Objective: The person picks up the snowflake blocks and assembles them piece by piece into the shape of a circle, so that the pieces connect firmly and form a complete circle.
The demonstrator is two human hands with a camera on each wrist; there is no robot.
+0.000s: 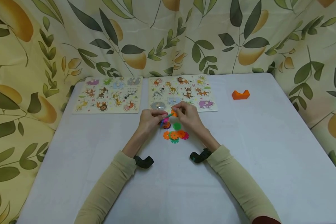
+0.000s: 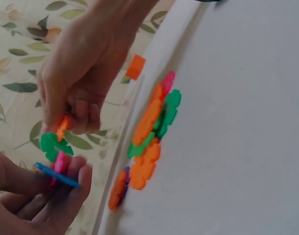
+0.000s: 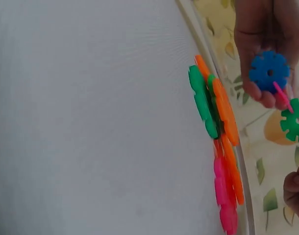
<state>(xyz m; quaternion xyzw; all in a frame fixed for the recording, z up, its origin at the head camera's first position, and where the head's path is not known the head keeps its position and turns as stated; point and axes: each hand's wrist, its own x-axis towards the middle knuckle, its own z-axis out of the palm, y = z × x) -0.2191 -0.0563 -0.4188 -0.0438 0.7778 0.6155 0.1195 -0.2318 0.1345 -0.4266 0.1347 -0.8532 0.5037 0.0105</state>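
Observation:
Between both hands is a short chain of notched plastic discs, held up above the table. My left hand [image 1: 149, 121] pinches its lower end, where a blue disc [image 3: 263, 66] is joined to a pink disc [image 3: 283, 98]. A green disc [image 2: 49, 145] follows on from the pink one. With thumb and fingertips my right hand [image 1: 190, 117] pinches an orange disc [image 2: 62, 128] right at the green disc's edge. Below the hands lies a loose pile of orange, green and pink discs [image 1: 174, 135]. A green disc [image 1: 177, 126] and an orange-and-purple pair [image 1: 167, 125] lie nearer the fingers.
Two animal puzzle boards [image 1: 107, 107] stand side by side at the table's back edge, the right-hand board [image 1: 145, 93] partly behind the hands. An orange notched block [image 1: 240, 95] sits at the back right. A patterned curtain [image 1: 168, 37] hangs behind the white-covered table [image 1: 168, 193].

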